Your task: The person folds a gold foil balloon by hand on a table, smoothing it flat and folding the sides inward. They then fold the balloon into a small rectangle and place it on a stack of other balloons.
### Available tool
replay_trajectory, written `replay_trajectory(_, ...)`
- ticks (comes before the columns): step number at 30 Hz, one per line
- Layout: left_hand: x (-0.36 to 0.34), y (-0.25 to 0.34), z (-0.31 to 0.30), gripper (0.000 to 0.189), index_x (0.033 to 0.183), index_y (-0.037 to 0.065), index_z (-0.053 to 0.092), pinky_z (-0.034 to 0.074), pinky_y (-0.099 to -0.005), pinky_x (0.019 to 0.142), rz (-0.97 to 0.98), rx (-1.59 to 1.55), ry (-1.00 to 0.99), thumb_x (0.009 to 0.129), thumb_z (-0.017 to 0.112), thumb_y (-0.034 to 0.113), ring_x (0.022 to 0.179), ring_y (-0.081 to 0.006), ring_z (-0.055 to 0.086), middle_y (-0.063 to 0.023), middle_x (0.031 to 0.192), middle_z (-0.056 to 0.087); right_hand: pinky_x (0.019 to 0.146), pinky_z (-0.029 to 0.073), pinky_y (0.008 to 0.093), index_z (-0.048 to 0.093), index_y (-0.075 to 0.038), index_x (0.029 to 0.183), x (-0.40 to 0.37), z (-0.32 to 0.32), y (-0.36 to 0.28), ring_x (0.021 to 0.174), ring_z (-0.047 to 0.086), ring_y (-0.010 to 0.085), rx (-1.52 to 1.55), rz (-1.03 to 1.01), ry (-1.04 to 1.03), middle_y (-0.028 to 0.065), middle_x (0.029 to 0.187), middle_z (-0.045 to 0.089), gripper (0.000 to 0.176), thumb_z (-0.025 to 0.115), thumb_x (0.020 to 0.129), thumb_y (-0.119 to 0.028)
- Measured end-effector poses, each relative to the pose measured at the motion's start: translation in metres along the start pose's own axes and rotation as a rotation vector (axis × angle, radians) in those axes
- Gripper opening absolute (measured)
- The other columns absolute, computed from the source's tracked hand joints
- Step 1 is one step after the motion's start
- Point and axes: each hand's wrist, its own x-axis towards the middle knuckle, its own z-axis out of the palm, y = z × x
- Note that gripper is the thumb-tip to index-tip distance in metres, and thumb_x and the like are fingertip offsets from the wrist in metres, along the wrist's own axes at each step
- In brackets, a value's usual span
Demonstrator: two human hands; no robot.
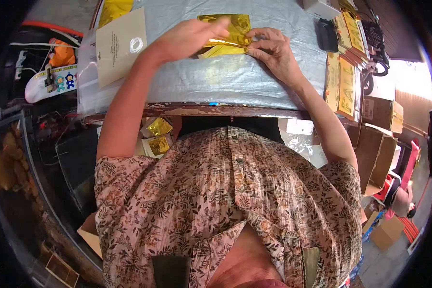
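Observation:
A shiny gold foil sheet (237, 24) lies on the grey covered table (201, 89), its near part folded or layered over a paler yellow piece (223, 50). My right hand (270, 47) pinches the foil's right edge between thumb and fingers. Over the foil's left side is my left hand (197, 37), its fingers stretched toward the right and smeared by motion. Whether those fingertips touch the foil is unclear.
A printed beige card (121, 53) with a white ring (136, 45) lies left. Gold-lettered packs (346, 86) and a black object (327, 35) stand right. Cardboard boxes (377, 153) are beyond the table's right side. Another person (401, 199) is at far right.

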Motion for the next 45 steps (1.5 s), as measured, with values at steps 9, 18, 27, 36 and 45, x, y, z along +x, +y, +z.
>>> replay_trajectory(9,-0.044,-0.04,0.007,0.057,0.118,0.0,0.075,0.055,-0.0335,0.092,0.095,0.105,0.155,0.081,0.09,0.042,0.105,-0.0207,0.069,-0.0071,0.113,0.07,0.112,0.037,0.0423,0.081,-0.007,0.099,0.002,0.001,-0.001,0.121,0.059,0.0248,0.017,0.099,-0.017,0.0037,0.128,0.07,0.012,0.079,0.092,-0.017)
replay_trajectory(18,-0.037,-0.057,0.024,0.042,0.095,0.001,0.078,0.056,-0.0387,0.09,0.079,0.158,0.279,0.082,0.087,0.04,0.098,-0.0251,0.071,-0.0051,0.121,0.069,0.112,0.037,0.0427,0.083,-0.007,0.096,0.01,-0.003,-0.007,0.123,0.059,0.0272,0.124,0.215,-0.085,0.0041,0.126,0.072,0.01,0.08,0.088,-0.013)
replay_trajectory(27,-0.029,-0.034,0.036,0.079,0.138,0.008,0.055,0.058,-0.0392,0.09,0.046,-0.025,0.386,0.08,0.087,0.052,0.102,-0.0244,0.072,-0.0129,0.117,0.074,0.115,0.031,0.0415,0.08,-0.004,0.098,0.015,-0.009,-0.006,0.129,0.052,0.0244,0.18,0.242,-0.196,0.0096,0.133,0.067,0.01,0.077,0.094,-0.012)
replay_trajectory(36,-0.021,-0.035,0.042,0.064,0.126,0.0,0.065,0.058,-0.0399,0.073,-0.052,0.169,0.471,0.09,0.08,0.05,0.082,-0.0279,0.075,-0.0164,0.095,0.076,0.115,0.032,0.0411,0.08,-0.003,0.094,0.019,-0.01,-0.014,0.127,0.055,0.023,0.134,0.253,-0.187,0.0094,0.129,0.069,0.013,0.076,0.095,-0.015)
replay_trajectory(45,-0.014,-0.032,0.044,0.055,0.119,0.002,0.067,0.058,-0.0522,0.082,-0.112,0.307,0.48,0.089,0.077,0.047,0.092,-0.0406,0.074,-0.0207,0.099,0.077,0.115,0.033,0.0444,0.077,-0.003,0.089,0.014,0.005,-0.008,0.126,0.058,0.0272,0.023,0.219,-0.099,0.0079,0.13,0.07,0.015,0.076,0.093,-0.017)
